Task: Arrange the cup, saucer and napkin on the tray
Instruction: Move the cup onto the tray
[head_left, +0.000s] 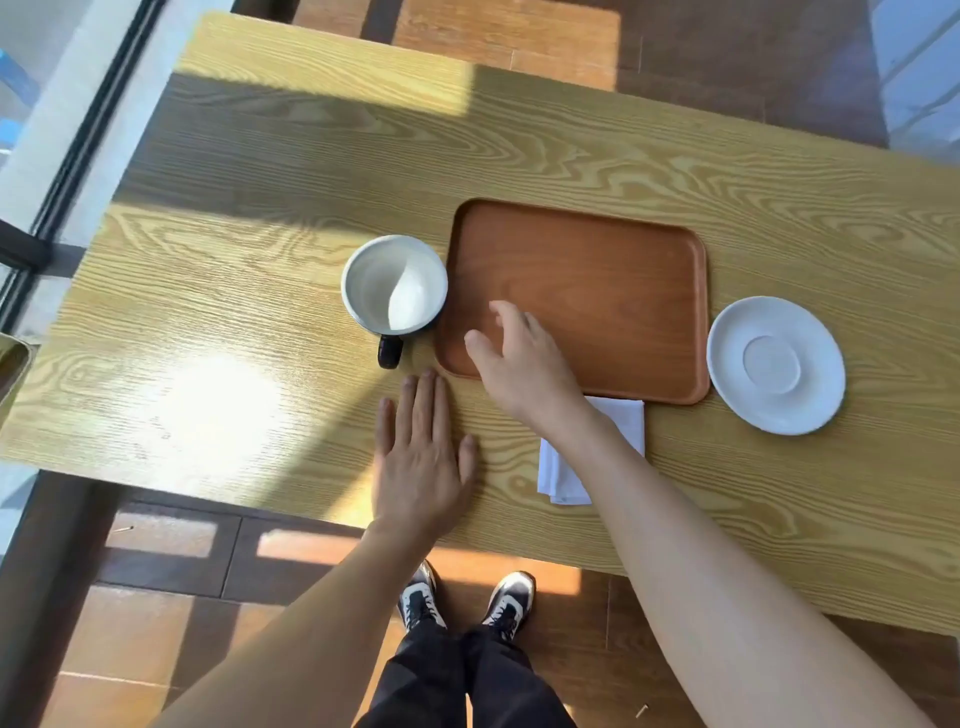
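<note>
A brown wooden tray (613, 270) lies on the table with nothing on it. Just left of it stands a cup (394, 285), white inside with a dark handle pointing toward me. A white saucer (776, 365) sits on the table right of the tray. A folded white napkin (618, 431) lies at the tray's near edge, partly hidden under my right forearm. My right hand (519, 358) hovers over the tray's near left corner, fingers apart, holding nothing. My left hand (421, 457) rests flat on the table below the cup, fingers spread.
The yellow wood-grain table (234, 322) has its near edge just behind my left wrist. A window frame (78, 156) runs along the left. My shoes (467, 603) stand on the tiled floor below the table edge.
</note>
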